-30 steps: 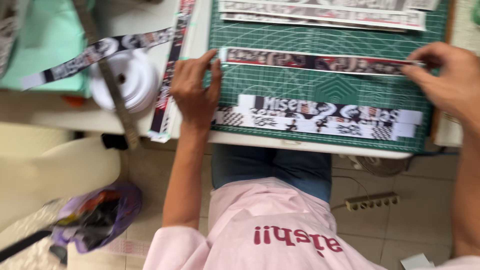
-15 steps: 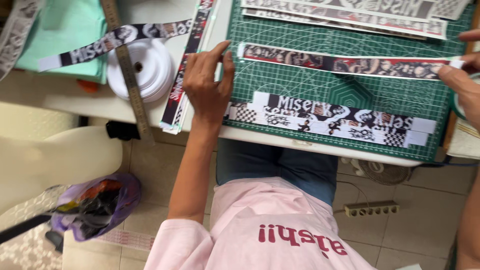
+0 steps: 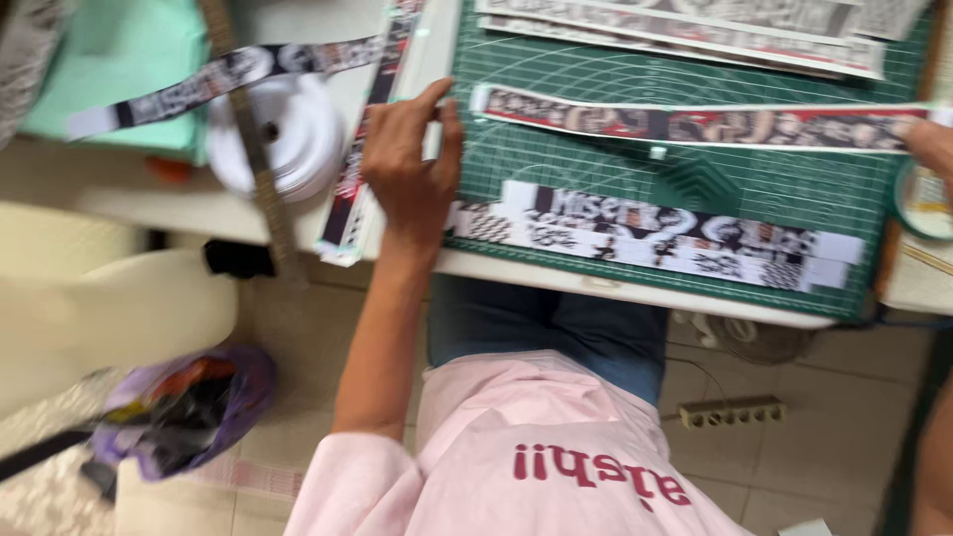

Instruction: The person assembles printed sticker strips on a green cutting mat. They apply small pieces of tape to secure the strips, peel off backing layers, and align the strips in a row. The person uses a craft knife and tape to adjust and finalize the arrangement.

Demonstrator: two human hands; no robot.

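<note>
On the white table (image 3: 298, 213) lies a green gridded cutting mat (image 3: 695, 184) with several printed paper strips already cut. A long red-edged printed strip (image 3: 695, 124) stretches between both hands: the left hand (image 3: 412, 164) presses flat, fingers spread, beside its end; the right hand (image 3: 928, 144) is barely visible, grip unclear.

A white table (image 3: 596, 283) bears a green cutting mat (image 3: 695, 179), tape roll (image 3: 298, 139) and printed strips (image 3: 655, 233).

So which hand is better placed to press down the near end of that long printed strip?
Left, probably. The left hand lies on the cutting mat, fingertips beside the printed strip's end. The right hand is mostly out of view.
</note>
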